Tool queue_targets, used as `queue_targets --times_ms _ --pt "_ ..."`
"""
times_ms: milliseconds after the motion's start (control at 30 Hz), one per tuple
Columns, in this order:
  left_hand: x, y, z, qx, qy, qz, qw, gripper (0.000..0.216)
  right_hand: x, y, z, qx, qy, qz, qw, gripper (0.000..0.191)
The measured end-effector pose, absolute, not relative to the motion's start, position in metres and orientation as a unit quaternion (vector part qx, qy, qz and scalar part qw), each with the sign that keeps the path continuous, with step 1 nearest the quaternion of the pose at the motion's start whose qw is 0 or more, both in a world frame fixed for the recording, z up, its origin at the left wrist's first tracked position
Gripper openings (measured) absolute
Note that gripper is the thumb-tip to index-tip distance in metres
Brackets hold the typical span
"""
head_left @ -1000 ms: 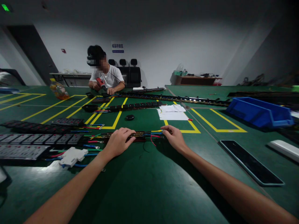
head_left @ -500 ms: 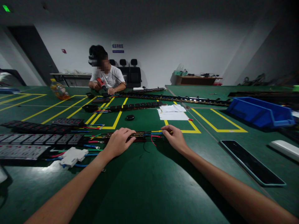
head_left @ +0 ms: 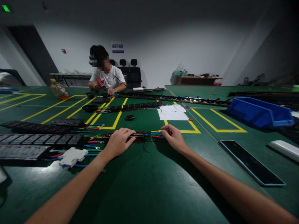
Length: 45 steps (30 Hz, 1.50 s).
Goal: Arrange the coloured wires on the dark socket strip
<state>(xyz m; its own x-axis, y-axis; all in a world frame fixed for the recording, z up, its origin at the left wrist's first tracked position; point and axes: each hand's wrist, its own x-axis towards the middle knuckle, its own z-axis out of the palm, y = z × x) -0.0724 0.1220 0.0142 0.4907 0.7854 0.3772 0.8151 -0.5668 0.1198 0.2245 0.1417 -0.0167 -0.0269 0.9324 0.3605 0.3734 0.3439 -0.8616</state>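
Fingers (head_left: 166, 133) of the right hand (head_left: 174, 138) pinch thin red, blue, yellow and green wires (head_left: 153, 134) that trail from a long dark strip with brass rails (head_left: 139, 135). The left hand (head_left: 119, 141) presses on the strip, fingers flat and together. The strip lies crosswise, mid green desk (head_left: 149, 186).

One head-worn view, forward and down over green table (head_left: 144, 186), left hand (head_left: 118, 141) and right hand (head_left: 174, 138) near
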Motion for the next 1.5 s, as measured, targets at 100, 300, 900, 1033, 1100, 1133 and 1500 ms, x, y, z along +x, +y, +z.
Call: queue_targets --times_ms 100,300,900,1033,1100,1133,1500 --pt "-0.0724 0.122 0.0143 -0.862 -0.466 -0.195 0.036 0.029 0.2243 0.1417 -0.0176 -0.497 -0.661 0.272 0.492 0.028" --pt "-0.0739 0.1225 0.0131 -0.863 -0.462 -0.201 0.035 0.029 0.2244 0.1412 -0.0196 -0.495 -0.665 0.264 0.493 0.025" --pt "-0.0731 0.1218 0.0146 -0.862 -0.465 -0.199 0.033 0.03 0.2266 0.1469 -0.0184 -0.502 -0.613 0.344 0.503 0.026" --pt "-0.0737 0.1219 0.0139 -0.862 -0.464 -0.201 0.034 0.029 0.2271 0.1463 -0.0189 -0.495 -0.615 0.341 0.51 0.026" --pt "-0.0739 0.1221 0.0134 -0.861 -0.465 -0.201 0.032 0.029 0.2277 0.1458 -0.0192 -0.494 -0.619 0.331 0.512 0.024" --pt "-0.074 0.1222 0.0132 -0.861 -0.466 -0.202 0.032 0.029 0.2279 0.1455 -0.0193 -0.493 -0.622 0.327 0.513 0.024" --pt "-0.0732 0.1217 0.0147 -0.861 -0.47 -0.193 0.026 0.03 0.227 0.1437 -0.0139 -0.504 -0.602 0.342 0.516 0.027"
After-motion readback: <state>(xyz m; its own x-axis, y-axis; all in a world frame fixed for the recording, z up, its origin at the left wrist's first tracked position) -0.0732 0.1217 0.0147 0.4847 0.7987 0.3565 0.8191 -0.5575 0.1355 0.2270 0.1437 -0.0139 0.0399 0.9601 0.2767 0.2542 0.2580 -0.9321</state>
